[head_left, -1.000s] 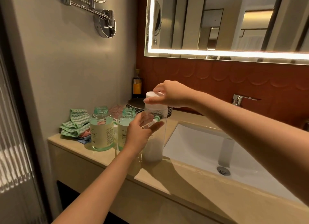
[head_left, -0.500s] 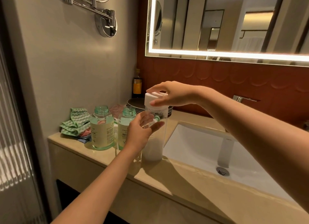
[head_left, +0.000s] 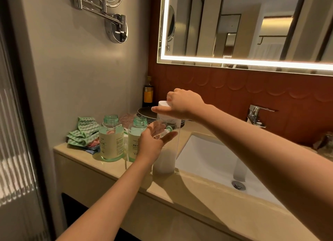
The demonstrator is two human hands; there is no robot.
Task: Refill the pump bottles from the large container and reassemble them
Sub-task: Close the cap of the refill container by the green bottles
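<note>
A tall clear container (head_left: 166, 159) with white liquid in its lower part stands on the beige counter (head_left: 189, 195) beside the sink. My right hand (head_left: 182, 104) grips its white cap (head_left: 163, 104) from above. My left hand (head_left: 153, 141) holds the container's body at mid height. Two green-tinted pump bottles stand uncapped to its left: one (head_left: 110, 141) further left, one (head_left: 135, 140) partly behind my left hand. A green pump part (head_left: 169, 128) shows through the container; its position is unclear.
A white sink basin (head_left: 207, 159) with drain lies right of the container, a chrome tap (head_left: 255, 114) behind it. Green patterned cloths (head_left: 82, 132) lie at the counter's left end. Dark plates (head_left: 146, 113) and a dark bottle (head_left: 148, 93) stand at the back. A wall is close on the left.
My right hand has turned on the white cap, with its fingers now curled tighter over it. The left hand and the container stay in place.
</note>
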